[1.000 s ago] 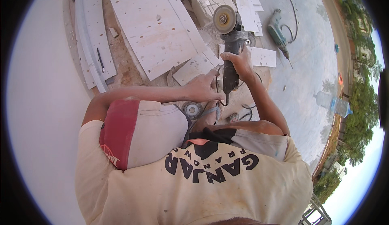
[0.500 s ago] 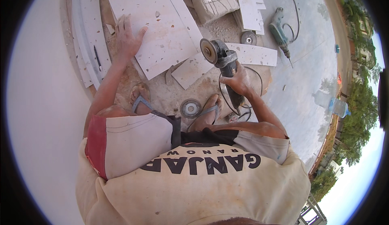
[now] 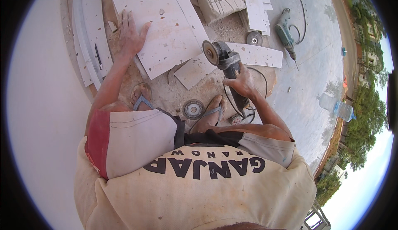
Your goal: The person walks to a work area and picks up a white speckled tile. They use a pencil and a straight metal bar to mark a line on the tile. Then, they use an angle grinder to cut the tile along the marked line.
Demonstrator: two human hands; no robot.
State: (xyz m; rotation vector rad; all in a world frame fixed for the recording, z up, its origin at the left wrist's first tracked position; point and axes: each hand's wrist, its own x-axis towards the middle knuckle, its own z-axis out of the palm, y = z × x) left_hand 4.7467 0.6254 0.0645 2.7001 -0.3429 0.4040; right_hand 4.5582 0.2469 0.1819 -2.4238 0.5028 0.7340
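My left hand (image 3: pixel 132 35) lies on the left edge of a large white tile (image 3: pixel 166 31), its fingers stretched out. Small chips and dust are scattered over the tile, and a straight line runs lengthwise near its right side. My right hand (image 3: pixel 242 82) is wrapped round the body of a black angle grinder (image 3: pixel 231 66). The grinder's disc (image 3: pixel 210 52) is tilted up beside the tile's right corner. Under the grinder, two narrower tile pieces lie on the dusty ground: one cut piece (image 3: pixel 195 71) and a strip (image 3: pixel 259 55).
A loose cutting disc (image 3: pixel 193 109) lies between my feet, another (image 3: pixel 254 38) beyond the grinder. A green corded drill (image 3: pixel 285 31) rests at the right. Long tile strips (image 3: pixel 91 31) with a pencil (image 3: pixel 98 56) lie left. A broken concrete block (image 3: pixel 217 0) stands at the back.
The view has shifted slightly. My left hand stays on the tile and my right hand still holds the grinder, with little movement of either.
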